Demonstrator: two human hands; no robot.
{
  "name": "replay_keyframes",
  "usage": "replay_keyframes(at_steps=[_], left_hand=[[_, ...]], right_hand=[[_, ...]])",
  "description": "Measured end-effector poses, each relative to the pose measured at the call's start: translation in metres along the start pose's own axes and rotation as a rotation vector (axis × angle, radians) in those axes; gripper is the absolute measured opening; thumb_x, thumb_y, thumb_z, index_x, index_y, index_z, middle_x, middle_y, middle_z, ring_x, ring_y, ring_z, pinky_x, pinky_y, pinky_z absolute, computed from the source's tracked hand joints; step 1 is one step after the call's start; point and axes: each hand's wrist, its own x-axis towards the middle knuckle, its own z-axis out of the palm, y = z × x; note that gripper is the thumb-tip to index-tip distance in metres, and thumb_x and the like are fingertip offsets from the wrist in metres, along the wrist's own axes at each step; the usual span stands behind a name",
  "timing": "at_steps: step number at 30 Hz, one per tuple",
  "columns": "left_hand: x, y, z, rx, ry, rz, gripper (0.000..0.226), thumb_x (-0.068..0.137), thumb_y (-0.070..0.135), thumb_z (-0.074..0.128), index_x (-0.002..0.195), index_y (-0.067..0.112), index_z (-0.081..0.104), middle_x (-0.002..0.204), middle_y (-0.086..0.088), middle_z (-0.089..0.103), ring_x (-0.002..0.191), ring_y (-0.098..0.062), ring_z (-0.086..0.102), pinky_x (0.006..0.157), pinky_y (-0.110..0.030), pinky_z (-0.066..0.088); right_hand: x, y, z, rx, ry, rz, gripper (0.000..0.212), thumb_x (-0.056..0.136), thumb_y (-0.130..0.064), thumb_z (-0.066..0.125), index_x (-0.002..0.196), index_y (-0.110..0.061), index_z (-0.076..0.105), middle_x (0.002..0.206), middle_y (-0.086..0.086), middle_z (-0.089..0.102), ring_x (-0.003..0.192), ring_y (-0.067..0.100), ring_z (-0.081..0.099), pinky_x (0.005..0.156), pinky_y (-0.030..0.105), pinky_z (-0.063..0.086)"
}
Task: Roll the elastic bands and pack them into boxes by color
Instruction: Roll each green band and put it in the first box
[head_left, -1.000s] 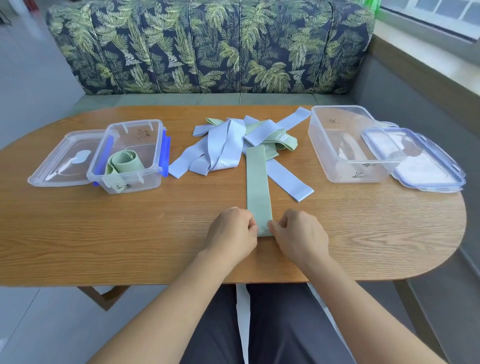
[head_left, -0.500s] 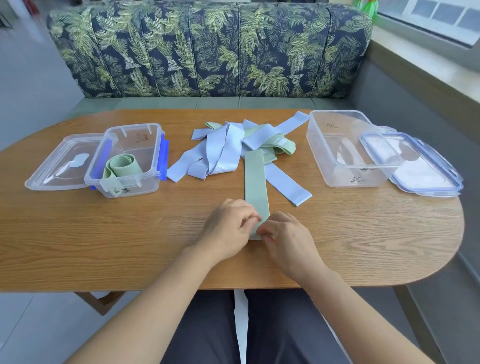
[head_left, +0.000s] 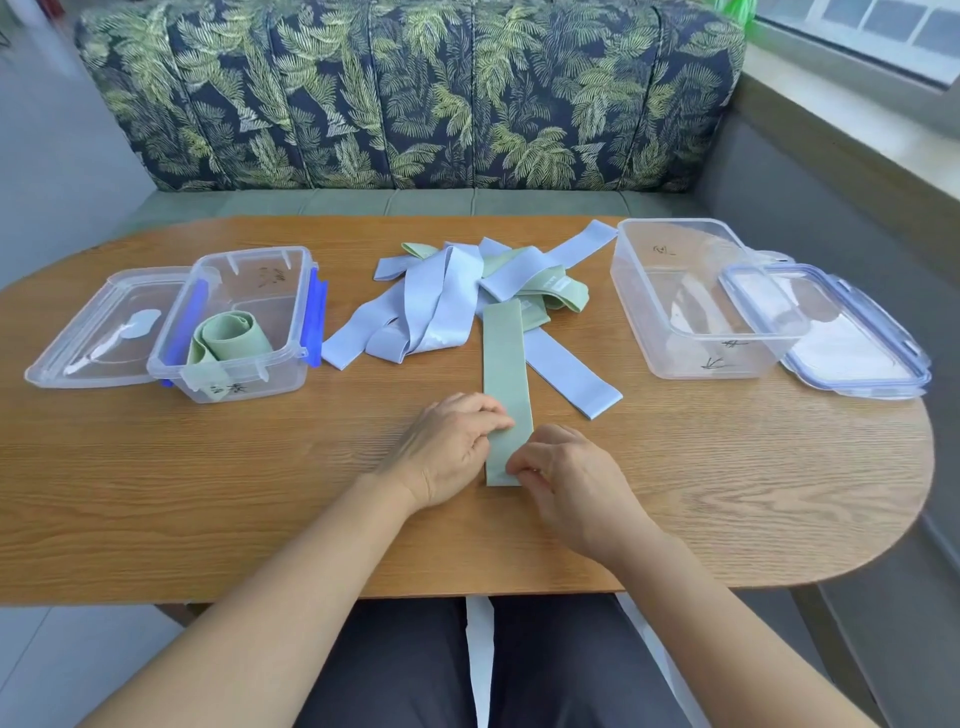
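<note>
Both hands sit close together near the table's (head_left: 208, 493) front edge: the left hand (head_left: 452, 447) curls its fingers over the green band's (head_left: 506, 374) left side, and the right hand (head_left: 571, 478) pinches its near end. The band lies flat, running toward the far edge.

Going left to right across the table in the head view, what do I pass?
A clear lid → box holding a rolled green band → pile of loose bands, blue and green → empty box → blue-rimmed lid.
</note>
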Motion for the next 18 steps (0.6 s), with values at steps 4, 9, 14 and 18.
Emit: replay_keyframes(at_steps=[4,9,14,18], left_hand=[[-0.007,0.003,-0.004,-0.207,0.035,-0.109,0.030,0.086,0.005,0.051,0.098,0.025,0.069,0.130,0.012,0.057,0.118,-0.010,0.053,0.100,-0.022,0.036],[-0.020,0.001,-0.004,-0.199,-0.041,-0.077,0.015,0.073,0.037,0.068,0.079,0.044,0.057,0.143,0.020,0.044,0.129,-0.005,0.046,0.111,-0.038,0.033],[-0.020,0.000,-0.002,-0.264,0.002,-0.077,0.008,0.081,0.025,0.074,0.081,0.030,0.068,0.145,0.012,0.046,0.129,0.000,0.046,0.112,-0.036,0.035],[-0.019,0.002,-0.003,-0.254,0.002,-0.090,0.004,0.083,0.025,0.073,0.082,0.022,0.071,0.145,0.009,0.047,0.127,0.001,0.047,0.112,-0.030,0.034]], right_hand=[[0.005,0.002,-0.001,-0.006,-0.035,0.020,0.023,0.097,-0.013,0.052,0.105,-0.015,0.074,0.103,-0.002,0.061,0.100,0.017,0.056,0.072,0.024,0.040],[0.013,0.004,-0.004,0.008,-0.093,0.062,0.024,0.098,-0.017,0.052,0.107,-0.018,0.073,0.101,-0.002,0.056,0.093,0.017,0.054,0.074,0.032,0.047],[0.018,0.009,-0.003,0.126,-0.083,0.135,0.019,0.094,-0.013,0.057,0.100,-0.016,0.075,0.087,-0.013,0.052,0.077,0.009,0.050,0.070,0.023,0.041],[0.010,0.012,-0.001,0.339,0.048,0.279,0.007,0.087,-0.014,0.068,0.088,-0.020,0.072,0.084,-0.010,0.066,0.072,-0.002,0.056,0.066,0.010,0.043]])
